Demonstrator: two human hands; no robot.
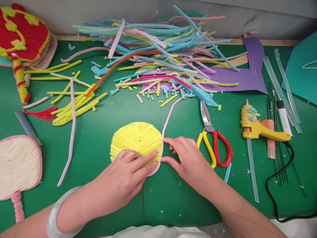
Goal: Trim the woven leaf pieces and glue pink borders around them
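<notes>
A round fan-shaped piece covered in yellow pipe cleaners (pixel 138 138) lies on the green table in front of me. My left hand (pixel 126 172) rests across its lower right part, fingers stretched out and pressing it down. Along the right edge runs a pale pink-lilac pipe cleaner (pixel 168 117), whose loose end reaches up and away toward the pile. My right hand (pixel 184 155) touches this strip at the rim with forefinger and thumb tips, which stand apart; its other fingers are curled. Just right of that hand lie scissors (pixel 208 127) with one red and one yellow handle.
A heap of coloured pipe cleaners (pixel 148 43) and purple sheet (pixel 256 66) lie at the back. Right are a yellow glue gun (pixel 257 129), its black cord (pixel 269 195) and glue sticks (pixel 279 89). Left are a cream fan (pixel 19 162) and a red fan (pixel 27 33).
</notes>
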